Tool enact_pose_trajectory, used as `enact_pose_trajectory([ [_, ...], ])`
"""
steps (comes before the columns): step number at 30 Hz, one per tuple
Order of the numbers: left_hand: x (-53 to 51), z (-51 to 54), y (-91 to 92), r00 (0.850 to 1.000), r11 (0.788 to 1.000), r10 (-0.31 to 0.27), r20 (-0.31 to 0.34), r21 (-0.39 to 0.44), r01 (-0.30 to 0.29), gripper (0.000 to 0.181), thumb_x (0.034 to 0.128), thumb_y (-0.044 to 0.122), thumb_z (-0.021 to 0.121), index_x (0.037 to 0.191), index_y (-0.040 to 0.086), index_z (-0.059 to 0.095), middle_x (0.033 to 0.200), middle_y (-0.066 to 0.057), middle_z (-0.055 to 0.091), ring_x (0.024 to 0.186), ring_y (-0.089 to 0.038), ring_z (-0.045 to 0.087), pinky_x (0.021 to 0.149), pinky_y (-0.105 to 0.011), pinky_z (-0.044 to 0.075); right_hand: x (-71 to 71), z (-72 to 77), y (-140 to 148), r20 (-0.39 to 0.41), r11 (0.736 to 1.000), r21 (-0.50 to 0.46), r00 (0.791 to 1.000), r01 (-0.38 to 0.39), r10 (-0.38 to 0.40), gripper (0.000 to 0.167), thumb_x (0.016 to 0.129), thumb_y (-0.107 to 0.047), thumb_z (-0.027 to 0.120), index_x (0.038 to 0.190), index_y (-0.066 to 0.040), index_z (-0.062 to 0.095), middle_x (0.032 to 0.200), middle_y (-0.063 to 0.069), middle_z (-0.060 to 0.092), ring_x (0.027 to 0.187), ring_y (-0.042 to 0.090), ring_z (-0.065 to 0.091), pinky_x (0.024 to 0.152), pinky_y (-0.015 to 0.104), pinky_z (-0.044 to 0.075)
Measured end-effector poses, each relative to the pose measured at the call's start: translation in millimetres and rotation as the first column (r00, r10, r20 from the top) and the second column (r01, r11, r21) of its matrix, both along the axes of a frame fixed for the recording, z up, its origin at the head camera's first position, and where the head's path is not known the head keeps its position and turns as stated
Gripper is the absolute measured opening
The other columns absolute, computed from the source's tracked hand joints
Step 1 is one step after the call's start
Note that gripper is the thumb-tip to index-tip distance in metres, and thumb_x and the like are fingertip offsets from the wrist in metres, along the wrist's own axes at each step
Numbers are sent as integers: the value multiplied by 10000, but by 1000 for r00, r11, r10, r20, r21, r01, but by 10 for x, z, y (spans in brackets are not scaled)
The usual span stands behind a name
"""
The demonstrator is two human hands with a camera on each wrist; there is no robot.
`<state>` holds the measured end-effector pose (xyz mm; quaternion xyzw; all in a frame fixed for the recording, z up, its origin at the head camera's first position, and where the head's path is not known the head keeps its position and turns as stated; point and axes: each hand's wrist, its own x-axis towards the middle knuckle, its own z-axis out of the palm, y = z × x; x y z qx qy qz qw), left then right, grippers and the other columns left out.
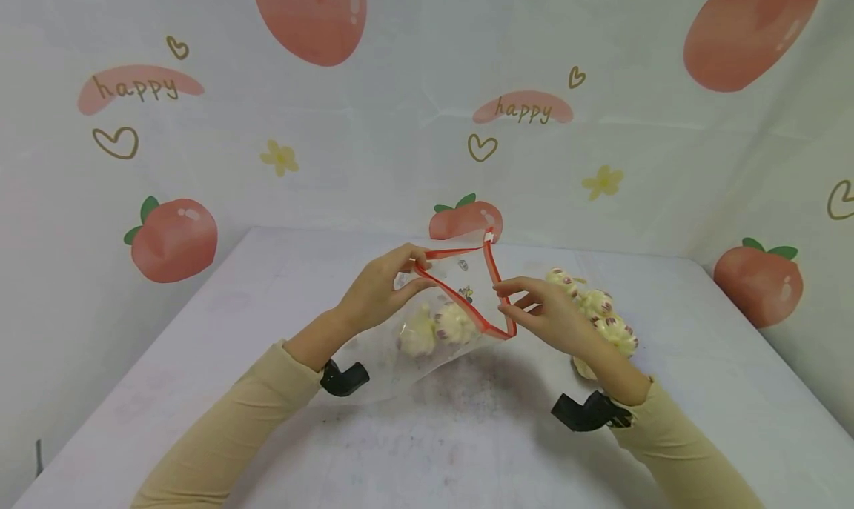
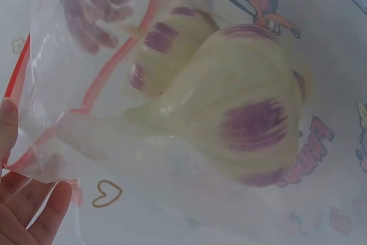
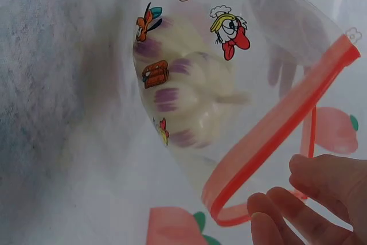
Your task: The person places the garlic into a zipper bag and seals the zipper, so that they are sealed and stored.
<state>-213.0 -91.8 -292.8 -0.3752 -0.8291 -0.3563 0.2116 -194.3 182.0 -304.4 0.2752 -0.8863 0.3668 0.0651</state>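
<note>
A clear zip bag (image 1: 427,361) with a red zip edge and cartoon prints is held up above the table, its mouth spread wide toward the right. Inside lie two garlic bulbs (image 1: 457,324), cream with purple streaks; one garlic bulb (image 2: 246,107) looks large through the plastic in the left wrist view. My left hand (image 1: 383,287) pinches the bag's rim on the left side. At the right side of the mouth is my right hand (image 1: 543,309), its fingertips at the red zip edge (image 3: 275,142). A gap shows between its thumb and fingers.
Several more garlic bulbs (image 1: 614,331) lie in a cluster on the white table (image 1: 707,390), behind and beside the right forearm. A white cloth wall (image 1: 400,146) printed with fruit and hearts stands behind the table. Black wrist mounts (image 1: 587,413) sit on both forearms.
</note>
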Motion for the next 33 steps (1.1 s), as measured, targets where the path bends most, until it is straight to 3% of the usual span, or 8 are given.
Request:
enact_pose_trajectory([
  [9, -2, -13, -51, 1000, 1000, 9, -4, 10, -9, 239, 813, 73, 707, 952, 42, 516, 1127, -143, 660, 954, -248, 660, 836, -368, 551, -5, 12, 131, -77, 1000, -15, 997, 17, -18, 239, 852, -61, 660, 1087, -20, 646, 1064, 154, 683, 797, 198, 699, 688, 210, 556],
  [26, 12, -40, -97, 999, 1000, 25, 30, 8, -26, 230, 830, 110, 699, 958, 55, 517, 1144, -139, 650, 927, -266, 673, 827, -387, 549, 51, 11, 407, -53, 995, 47, 995, 90, -88, 238, 856, -109, 672, 1078, -27, 647, 1047, 134, 685, 863, 242, 697, 718, 148, 529],
  [33, 6, -54, -117, 999, 1000, 28, 22, 7, -28, 234, 823, 99, 703, 956, 54, 516, 1142, -135, 655, 948, -252, 666, 834, -372, 551, 93, -7, 553, -74, 992, 47, 991, 119, -115, 239, 842, -85, 682, 1073, -33, 648, 1055, 128, 672, 823, 29, 668, 695, 140, 532],
])
